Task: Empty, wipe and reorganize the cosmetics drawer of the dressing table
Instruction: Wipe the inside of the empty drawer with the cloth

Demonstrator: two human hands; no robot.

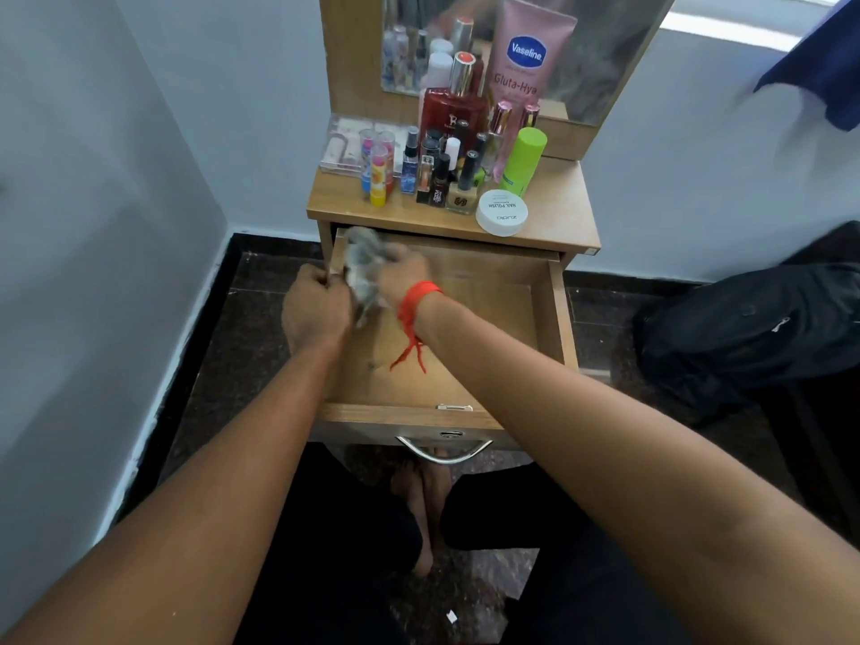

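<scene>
The wooden drawer [488, 328] of the dressing table is pulled out, and nothing but the cloth lies inside it. My right hand [402, 272], with a red thread at the wrist, grips a crumpled grey cloth [365, 267] at the drawer's far left corner. My left hand [316, 304] grips the drawer's left wall, fingers curled over its top edge. The cloth is blurred. The cosmetics [446, 169] stand crowded on the tabletop [558, 211] behind the drawer: bottles, nail polishes, lip balms, a green tube and a white jar [501, 212].
A pink Vaseline tube [528, 53] leans against the mirror [600, 53]. A clear plastic case [346, 146] sits at the tabletop's back left. Walls close in on the left; a dark bag [744, 328] lies on the floor to the right. The metal drawer handle [444, 451] is above my knees.
</scene>
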